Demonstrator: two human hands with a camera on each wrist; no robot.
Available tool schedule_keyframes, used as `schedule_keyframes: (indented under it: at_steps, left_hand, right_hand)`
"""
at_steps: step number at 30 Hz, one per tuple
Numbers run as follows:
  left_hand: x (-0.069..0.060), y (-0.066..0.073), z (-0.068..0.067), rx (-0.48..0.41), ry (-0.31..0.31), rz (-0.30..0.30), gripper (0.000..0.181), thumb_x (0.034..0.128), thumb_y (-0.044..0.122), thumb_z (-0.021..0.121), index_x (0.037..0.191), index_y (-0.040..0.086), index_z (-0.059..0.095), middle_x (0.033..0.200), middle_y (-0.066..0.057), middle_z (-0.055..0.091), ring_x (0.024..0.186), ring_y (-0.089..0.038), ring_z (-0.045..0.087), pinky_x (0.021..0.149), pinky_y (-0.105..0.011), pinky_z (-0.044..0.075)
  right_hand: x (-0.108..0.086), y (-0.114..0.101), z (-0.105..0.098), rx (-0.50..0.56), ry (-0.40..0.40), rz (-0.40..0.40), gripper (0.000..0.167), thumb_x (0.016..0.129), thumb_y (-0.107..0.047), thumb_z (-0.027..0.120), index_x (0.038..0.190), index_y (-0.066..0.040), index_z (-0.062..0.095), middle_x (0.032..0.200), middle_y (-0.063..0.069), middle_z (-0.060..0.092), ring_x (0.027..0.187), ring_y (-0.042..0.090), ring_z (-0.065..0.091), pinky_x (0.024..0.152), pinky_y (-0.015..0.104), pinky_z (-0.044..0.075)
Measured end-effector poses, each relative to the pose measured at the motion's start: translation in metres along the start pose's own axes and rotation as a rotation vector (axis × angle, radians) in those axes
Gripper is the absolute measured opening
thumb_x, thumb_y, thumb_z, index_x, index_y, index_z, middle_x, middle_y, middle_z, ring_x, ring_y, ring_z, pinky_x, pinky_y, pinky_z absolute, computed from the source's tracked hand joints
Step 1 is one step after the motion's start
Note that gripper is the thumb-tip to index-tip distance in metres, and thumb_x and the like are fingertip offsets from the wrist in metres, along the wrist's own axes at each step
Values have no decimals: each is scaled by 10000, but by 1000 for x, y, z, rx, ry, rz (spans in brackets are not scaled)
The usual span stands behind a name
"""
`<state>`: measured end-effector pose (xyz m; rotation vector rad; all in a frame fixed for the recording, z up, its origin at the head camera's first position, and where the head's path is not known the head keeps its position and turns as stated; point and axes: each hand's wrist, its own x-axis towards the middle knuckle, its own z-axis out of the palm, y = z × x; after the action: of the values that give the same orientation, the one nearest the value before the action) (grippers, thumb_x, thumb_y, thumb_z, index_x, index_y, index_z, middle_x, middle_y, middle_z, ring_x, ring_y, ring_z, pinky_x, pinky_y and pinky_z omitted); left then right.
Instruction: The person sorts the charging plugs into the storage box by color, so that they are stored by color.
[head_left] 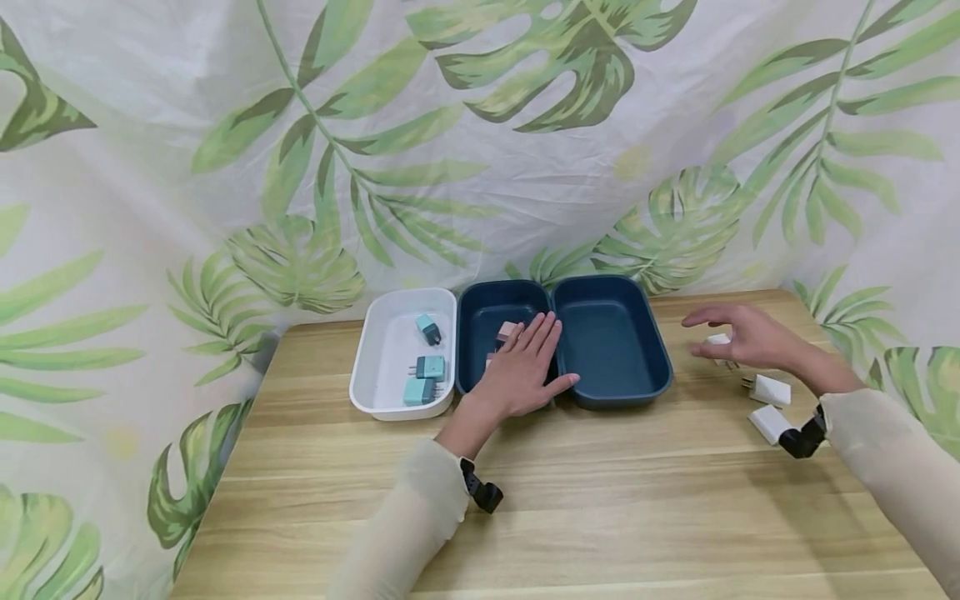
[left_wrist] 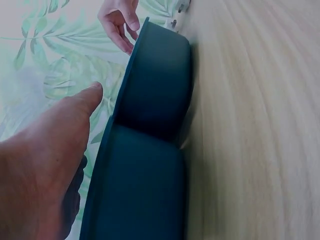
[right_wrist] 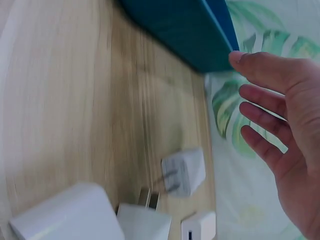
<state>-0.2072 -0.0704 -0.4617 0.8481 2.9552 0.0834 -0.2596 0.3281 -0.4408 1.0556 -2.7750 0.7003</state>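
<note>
Right hand (head_left: 753,335) unloaded, thumb and fingers apart, poised beside the farthest of the white chargers (head_left: 770,390) at the right of the bench (head_left: 600,487); the right wrist view shows four of these, all outside the trays. Left hand (head_left: 521,367) flat with straight fingers over the middle navy tray (head_left: 480,310), gripping nothing; contact with the rim cannot be confirmed. Pink chargers (head_left: 508,332) lie partly hidden beneath it; teal chargers (head_left: 430,367) sit in the white tray (head_left: 386,358). Possible faults: a pinch taken off-centre could spin or tip the farthest charger, as its prongs stick out to one side and its casing is probably slick. Crowding among the white pieces might let a fingertip nudge a neighbour. Black wrist camera (head_left: 806,435) appears close to the nearest charger in the head view; a low sweep of the forearm could knock it, though true clearance cannot be judged. Downward pressure from the left palm, if it meets the rim, might shift the middle tray against the right navy tray (head_left: 611,350).
</note>
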Motion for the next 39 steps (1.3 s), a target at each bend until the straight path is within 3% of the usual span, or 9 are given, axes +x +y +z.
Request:
schedule_keyframes:
  at_steps: [4,9,14,25,30,39]
  left_hand:
    - [5,5,4,6,-8,-18,924,1065,735,266,1714,130,6,1789,-39,-65,1645,-186,-77,1333,-430,2]
    - [12,10,8,9,10,-32,925,1062,740,268,1718,119,66,1795,-46,-16,1649,-188,-52,1334,-431,14]
    - [16,14,8,16,7,-32,932,1059,744,263,1716,130,18,1791,-32,-56,1647,-181,-66,1334,-429,12]
    - [24,20,12,27,-3,-24,920,1062,741,238,1718,129,31,1789,-26,-76,1646,-182,-73,1335,-435,26]
    - [26,21,12,55,6,-28,912,1065,736,233,1719,123,65,1792,-29,-58,1649,-185,-52,1335,-434,33]
    - [25,23,8,79,-4,-39,898,1075,719,235,1716,106,94,1797,-58,23,1653,-201,-8,1334,-453,71]
  right_hand:
    - [-5,13,-3,2,-28,22,407,816,-117,911,1199,-68,780,1198,110,768,1062,353,738,856,505,595]
    - [-12,28,-3,17,-71,69,460,786,-122,940,1210,-35,782,1194,137,775,1083,364,723,856,431,593]
    - [-21,39,-4,41,-128,151,518,763,-188,970,1224,-44,783,1216,143,771,1117,360,703,876,392,585]
    - [-27,48,-4,112,-203,266,585,760,-259,976,1254,-29,765,1250,213,748,1141,414,707,910,487,594]
    - [-25,51,-1,86,-191,245,555,762,-264,976,1235,-54,777,1215,161,770,1103,339,714,878,414,603]
    - [-22,56,0,67,-184,224,504,760,-239,977,1189,-52,791,1164,133,787,1057,301,728,875,450,609]
